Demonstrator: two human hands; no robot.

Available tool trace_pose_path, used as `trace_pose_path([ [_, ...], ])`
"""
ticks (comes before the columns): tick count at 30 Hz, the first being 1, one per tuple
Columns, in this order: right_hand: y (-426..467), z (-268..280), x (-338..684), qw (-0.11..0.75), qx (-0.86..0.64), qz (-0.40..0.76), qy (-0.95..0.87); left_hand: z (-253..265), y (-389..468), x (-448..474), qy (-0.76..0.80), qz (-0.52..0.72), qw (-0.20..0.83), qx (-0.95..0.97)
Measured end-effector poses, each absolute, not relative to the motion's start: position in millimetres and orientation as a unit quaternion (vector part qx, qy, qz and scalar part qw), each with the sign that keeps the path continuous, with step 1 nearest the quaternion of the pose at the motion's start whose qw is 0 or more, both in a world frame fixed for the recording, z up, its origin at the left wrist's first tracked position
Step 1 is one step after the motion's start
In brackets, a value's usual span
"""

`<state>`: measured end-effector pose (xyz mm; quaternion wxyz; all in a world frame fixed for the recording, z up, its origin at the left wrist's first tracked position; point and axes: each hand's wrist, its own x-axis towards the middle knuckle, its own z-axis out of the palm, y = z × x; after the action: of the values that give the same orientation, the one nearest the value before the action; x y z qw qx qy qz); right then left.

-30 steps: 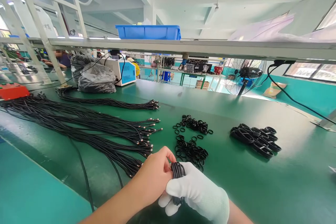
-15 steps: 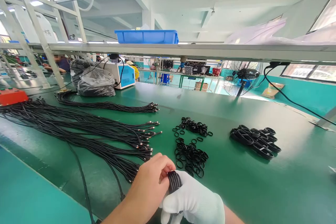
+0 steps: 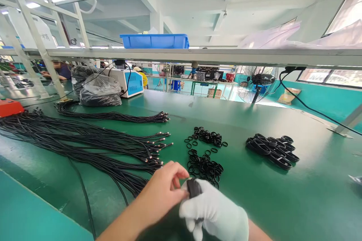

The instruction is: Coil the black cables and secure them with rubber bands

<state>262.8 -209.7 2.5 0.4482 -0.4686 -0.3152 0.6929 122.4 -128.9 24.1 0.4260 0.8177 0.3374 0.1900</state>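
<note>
A black cable wound into a small coil [image 3: 194,188] is held low in the middle of the head view. My right hand [image 3: 213,205], in a white glove, is closed round this coil, with the thumb across its near side. My bare left hand [image 3: 162,186] is at the coil's left side, its fingers curled and the thumb and index tips at the cable. Part of the coil is hidden in the glove. Just beyond my hands lie loose black rings [image 3: 205,165], with a second heap of rings [image 3: 207,136] behind them.
Long black cables [image 3: 107,147] with metal-tipped plugs spread across the green table [image 3: 240,188] at left. Finished-looking cable coils [image 3: 271,150] are piled at right. Behind are a plastic bag [image 3: 100,90], a blue-and-white machine [image 3: 127,82] and a shelf [image 3: 215,55] bearing a blue tray [image 3: 154,41].
My right hand and the coil have moved slightly right and turned, so the separate windings blur together. My left hand has drawn a little away from the coil. The view has shifted slightly.
</note>
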Motion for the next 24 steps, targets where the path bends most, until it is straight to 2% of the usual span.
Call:
trace_pose_path([
  [4, -208.5, 8.6, 302.4, 0.659, -0.462, 0.564, -0.183, 23.4, -99.5, 125.0, 0.372, 0.177, 0.359, 0.838],
  [6, -207.5, 6.8, 316.4, 0.693, -0.452, 0.541, -0.148, 15.5, -94.8, 134.1, 0.367, 0.163, 0.331, 0.854],
  [10, -207.1, 0.6, 320.8, 0.674, -0.449, 0.563, -0.163, -7.1, -103.5, 160.2, 0.341, 0.128, 0.323, 0.874],
  [14, -207.8, 1.7, 310.4, 0.650, -0.477, 0.559, -0.195, -18.1, -113.9, 174.0, 0.330, 0.127, 0.366, 0.861],
  [20, -202.8, 8.3, 290.8, 0.616, -0.569, 0.491, -0.236, -5.0, -123.0, 167.5, 0.337, 0.134, 0.548, 0.754],
  [24, -199.8, 1.2, 280.2, 0.550, -0.644, 0.439, -0.300, 3.1, -137.2, 163.2, 0.325, 0.161, 0.654, 0.664],
])
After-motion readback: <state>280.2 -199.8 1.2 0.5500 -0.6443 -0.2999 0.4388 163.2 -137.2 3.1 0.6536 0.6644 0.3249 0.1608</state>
